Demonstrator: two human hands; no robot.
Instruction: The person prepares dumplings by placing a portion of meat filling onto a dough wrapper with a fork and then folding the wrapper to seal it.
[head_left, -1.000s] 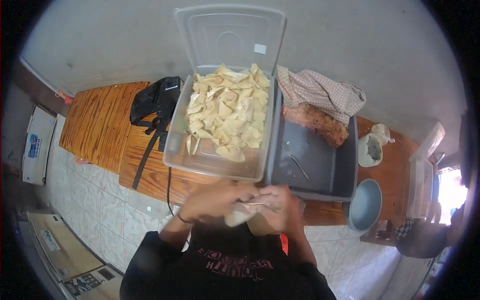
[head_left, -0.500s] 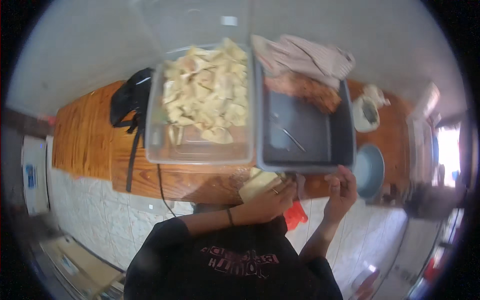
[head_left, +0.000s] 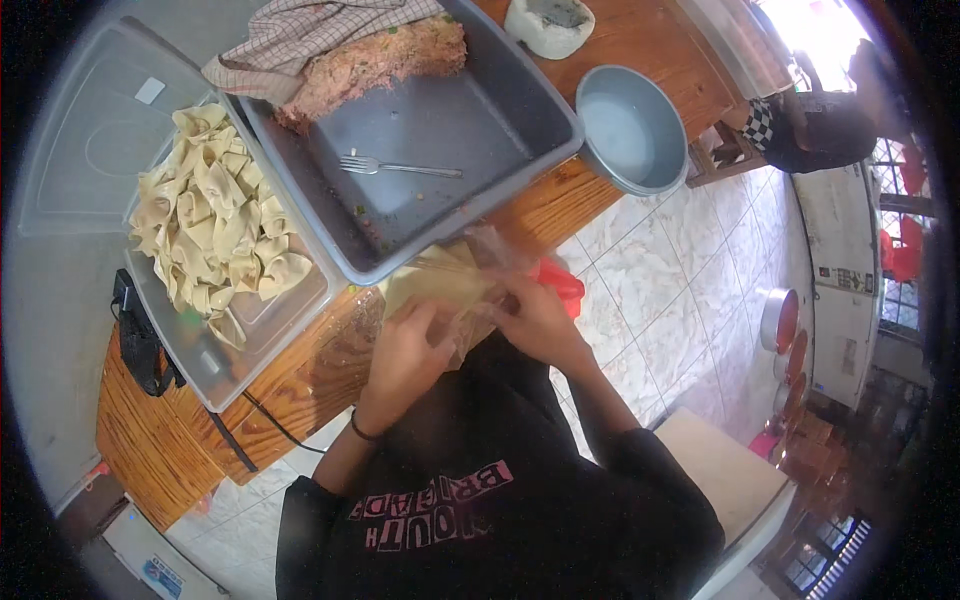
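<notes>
wooden table (head_left: 150, 440), gray tray (head_left: 430, 220), clear box (head_left: 287, 320), blue-gray basin (head_left: 628, 135) on top

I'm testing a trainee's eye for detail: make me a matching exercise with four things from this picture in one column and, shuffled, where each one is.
Things:
1. fork
2. checked cloth
3. dumplings
4. bag

Places:
A. in the clear box with the raised lid
B. held by the left hand and right hand
C. on the floor of the grey tray
D. against the meat

Pairs: 1-C, 2-D, 3-A, 4-B
</notes>
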